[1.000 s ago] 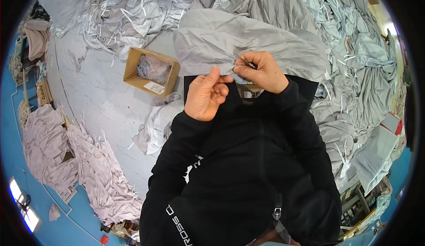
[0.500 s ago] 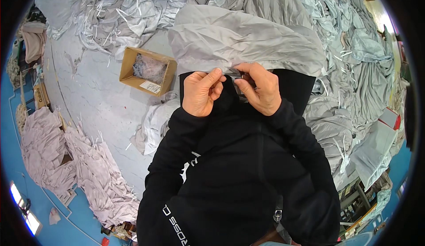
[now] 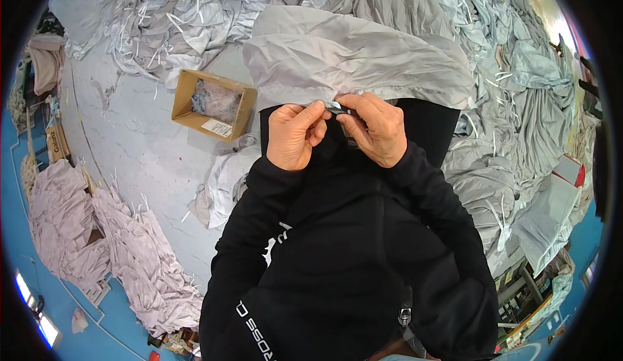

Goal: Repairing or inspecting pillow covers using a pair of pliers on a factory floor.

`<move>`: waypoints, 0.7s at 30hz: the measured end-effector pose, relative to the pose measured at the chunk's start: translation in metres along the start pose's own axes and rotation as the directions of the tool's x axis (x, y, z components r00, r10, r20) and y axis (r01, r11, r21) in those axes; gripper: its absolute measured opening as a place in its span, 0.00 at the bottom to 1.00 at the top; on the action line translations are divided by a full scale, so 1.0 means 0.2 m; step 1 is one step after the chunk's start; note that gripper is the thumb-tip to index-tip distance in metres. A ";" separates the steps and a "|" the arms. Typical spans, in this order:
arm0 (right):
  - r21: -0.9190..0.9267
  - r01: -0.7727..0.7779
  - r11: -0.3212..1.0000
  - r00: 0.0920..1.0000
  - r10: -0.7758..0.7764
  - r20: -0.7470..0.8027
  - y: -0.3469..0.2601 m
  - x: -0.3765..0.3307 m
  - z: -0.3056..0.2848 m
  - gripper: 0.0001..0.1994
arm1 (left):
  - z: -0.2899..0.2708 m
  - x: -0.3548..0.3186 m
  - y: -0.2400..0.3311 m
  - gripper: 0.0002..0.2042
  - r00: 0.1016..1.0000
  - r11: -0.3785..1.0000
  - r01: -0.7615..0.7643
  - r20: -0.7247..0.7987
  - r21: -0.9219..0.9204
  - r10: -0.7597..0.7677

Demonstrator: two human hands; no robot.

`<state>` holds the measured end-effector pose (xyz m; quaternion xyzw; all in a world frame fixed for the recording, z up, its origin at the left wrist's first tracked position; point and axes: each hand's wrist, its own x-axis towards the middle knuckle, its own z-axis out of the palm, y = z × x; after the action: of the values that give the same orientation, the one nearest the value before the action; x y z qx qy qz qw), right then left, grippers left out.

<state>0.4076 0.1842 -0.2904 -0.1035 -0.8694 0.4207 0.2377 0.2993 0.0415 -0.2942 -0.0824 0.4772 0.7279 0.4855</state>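
Across my lap lies a sheet of light grey cloth (image 3: 357, 56), its near edge running just behind my fingertips. My left hand (image 3: 295, 134) is closed in a pinch at that edge; what its thumb and finger hold is too small to make out. Close beside it, my right hand (image 3: 376, 127) is closed with thumb and forefinger on a small dark tool (image 3: 337, 109). The tool has a pale, shiny part pointing at the left fingertips, and its exact kind is unclear. The fingertips of both hands are almost touching.
An open cardboard box (image 3: 243, 111) with a tangle of thread-like scraps stands to the left on a pale floor (image 3: 143, 160). Grey cloth with white ties (image 3: 188, 23) is heaped ahead and to the right (image 3: 480, 186). Pinkish-grey cloth (image 3: 143, 257) lies at left.
The small dark tool with its shiny part now shows between my fingertips, where it was mostly hidden before. My right hand has shifted slightly left. The cloth has barely moved.
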 end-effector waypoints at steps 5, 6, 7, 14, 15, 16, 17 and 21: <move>-0.008 -0.001 1.000 1.000 0.001 0.003 0.01 0.00 0.00 0.11 | 0.00 0.00 0.00 0.08 1.000 1.000 -0.008 -0.001 0.008 0.008; -0.007 0.003 1.000 1.000 -0.003 0.003 0.01 0.00 0.00 0.11 | 0.00 0.00 0.00 0.09 1.000 1.000 -0.012 -0.002 0.016 0.012; -0.007 0.001 1.000 1.000 -0.001 0.002 0.01 0.00 0.00 0.11 | 0.00 0.00 0.00 0.09 1.000 1.000 -0.010 -0.001 0.017 0.010; -0.018 -0.004 1.000 1.000 0.004 0.004 0.01 0.00 -0.01 0.11 | 0.00 0.00 -0.01 0.09 1.000 1.000 -0.005 0.021 0.028 0.005; -0.021 0.000 1.000 1.000 0.000 0.000 0.01 0.00 -0.01 0.11 | 0.00 0.00 -0.01 0.09 1.000 1.000 -0.007 0.017 0.022 0.006; -0.021 -0.001 1.000 1.000 0.001 -0.001 0.01 0.00 -0.01 0.11 | 0.00 0.00 -0.01 0.09 1.000 1.000 -0.006 0.018 0.023 0.005; -0.025 -0.006 1.000 1.000 0.006 0.004 0.01 -0.01 -0.01 0.11 | 0.00 0.00 -0.01 0.09 1.000 1.000 -0.003 0.015 0.025 0.003; -0.017 0.010 1.000 1.000 -0.010 -0.014 0.01 -0.01 0.00 0.12 | 0.00 -0.01 -0.01 0.09 1.000 1.000 0.003 0.009 0.023 -0.003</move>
<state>0.4090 0.1853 -0.2922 -0.1043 -0.8717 0.4112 0.2451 0.3010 0.0404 -0.2948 -0.0745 0.4832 0.7219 0.4896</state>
